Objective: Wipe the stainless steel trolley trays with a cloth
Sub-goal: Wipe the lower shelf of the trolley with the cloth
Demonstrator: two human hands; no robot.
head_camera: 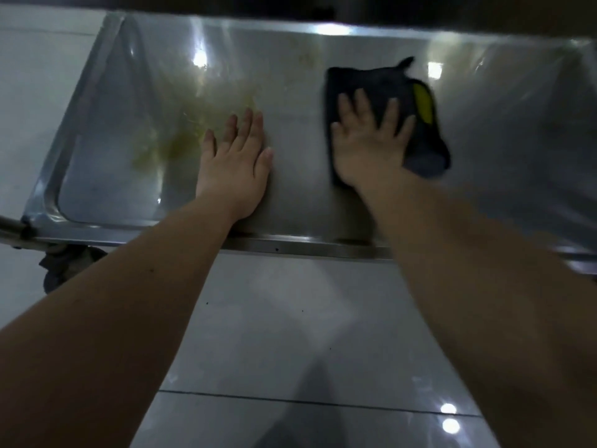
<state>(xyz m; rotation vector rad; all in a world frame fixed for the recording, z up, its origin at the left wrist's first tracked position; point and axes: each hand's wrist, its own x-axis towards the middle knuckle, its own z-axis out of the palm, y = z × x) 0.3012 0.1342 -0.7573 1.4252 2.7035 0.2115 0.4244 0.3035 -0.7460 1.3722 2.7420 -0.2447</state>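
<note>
A stainless steel trolley tray [300, 245] spans the upper half of the view, shiny and shallow with a raised rim. Yellowish smears [181, 137] stain its left part. My left hand [234, 168] lies flat on the tray near the middle, fingers apart, holding nothing. My right hand [371, 147] presses flat on a dark cloth [423, 147] with a yellow patch, right of centre on the tray. The cloth's edges are blurred.
Glossy pale floor tiles [290, 334] fill the lower view beneath my forearms. A trolley wheel [64, 263] sits under the tray's near left corner, with a tube handle [9, 226] at the left edge. A dark upper shelf edge [323, 8] overhangs the top.
</note>
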